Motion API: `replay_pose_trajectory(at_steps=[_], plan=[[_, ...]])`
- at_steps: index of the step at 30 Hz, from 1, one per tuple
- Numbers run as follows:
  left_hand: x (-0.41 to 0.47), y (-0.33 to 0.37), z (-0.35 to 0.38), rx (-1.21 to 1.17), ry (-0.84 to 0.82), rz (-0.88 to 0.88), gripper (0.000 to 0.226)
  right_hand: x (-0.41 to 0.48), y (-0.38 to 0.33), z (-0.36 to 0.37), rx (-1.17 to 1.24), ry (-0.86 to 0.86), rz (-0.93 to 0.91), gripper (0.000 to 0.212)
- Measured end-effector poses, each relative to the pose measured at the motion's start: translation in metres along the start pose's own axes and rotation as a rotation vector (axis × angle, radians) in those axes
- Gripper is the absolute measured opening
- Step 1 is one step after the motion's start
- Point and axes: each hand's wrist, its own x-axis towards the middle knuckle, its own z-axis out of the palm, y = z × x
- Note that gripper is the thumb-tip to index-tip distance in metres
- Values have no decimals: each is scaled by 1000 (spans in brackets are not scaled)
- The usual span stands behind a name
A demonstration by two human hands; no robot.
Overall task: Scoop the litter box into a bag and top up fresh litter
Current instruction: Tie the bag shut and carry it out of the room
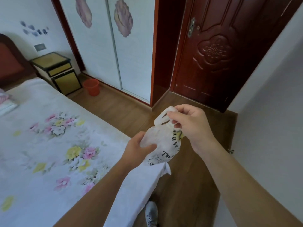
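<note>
Pinching the bag (165, 145) handle between curled fingers (174, 115) of the right hand (193, 126); clutching its crumpled side in the left hand (138, 149). Held in the air over the bed (49, 131) corner, above the floor (188, 185), bucket (91, 87) beyond by the wardrobe (131, 59).

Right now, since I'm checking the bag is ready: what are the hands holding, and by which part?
A plastic bag: right hand pinches its handles, left hand grips its body.
</note>
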Motion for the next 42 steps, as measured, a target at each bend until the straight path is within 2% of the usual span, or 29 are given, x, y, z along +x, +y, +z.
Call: replay_pose_trajectory(at_steps=[7,12,19,23,26,32,42], plan=[[140,25,27,-23,1,12,33,138,-10,-27,-24,-41,-15,6],[212,52,41,-7,34,-14,28,220,-18,-50,11,-77,-27,7],[297,72,76,-155,182,-53,28,339,-14,-78,41,-248,-54,8],[335,83,100,-248,277,-99,32,400,-20,-93,16,-400,-73,9],[360,92,107,-231,352,-92,33,442,-32,-96,-6,-519,-116,11],[394,101,93,-209,504,-102,32,502,-47,-69,9,-706,-142,8],[474,66,15,-155,695,-109,32,587,-58,38,-22,-851,-195,7]])
